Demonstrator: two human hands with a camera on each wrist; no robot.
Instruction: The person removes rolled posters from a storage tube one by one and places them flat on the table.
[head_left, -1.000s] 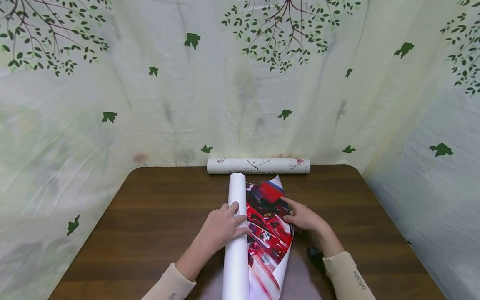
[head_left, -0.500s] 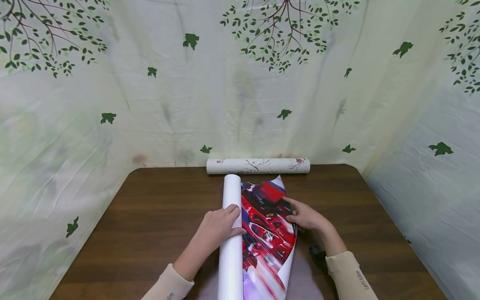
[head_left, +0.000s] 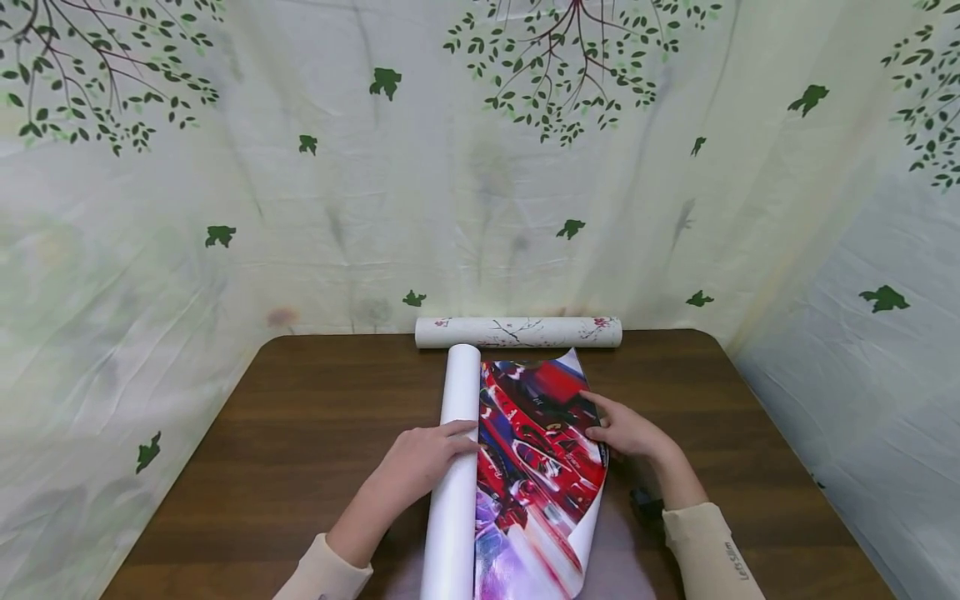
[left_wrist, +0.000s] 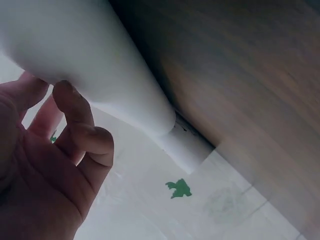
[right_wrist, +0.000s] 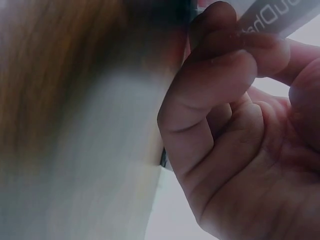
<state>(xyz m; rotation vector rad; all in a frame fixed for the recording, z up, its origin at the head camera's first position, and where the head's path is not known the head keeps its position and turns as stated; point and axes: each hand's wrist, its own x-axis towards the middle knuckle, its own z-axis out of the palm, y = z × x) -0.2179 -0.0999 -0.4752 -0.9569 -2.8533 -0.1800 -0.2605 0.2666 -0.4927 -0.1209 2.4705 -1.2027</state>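
A poster with a red racing-car print lies partly unrolled on the brown table, its left part still a white roll. My left hand holds the roll from its left side, thumb and forefinger across its top. Bent fingers meet the white paper in the left wrist view. At the poster's right edge, my right hand pinches the sheet between thumb and fingers. Curled fingers and a strip of printed lettering show in the right wrist view.
Another roll, white with a branch-and-blossom pattern, lies crosswise at the back edge of the table. A leaf-printed cloth hangs behind. A small dark object sits by my right wrist.
The white roll has shifted left with my left hand, whose fingers now lie straighter over it. My right hand has moved right with the edge, so more of the red print shows.
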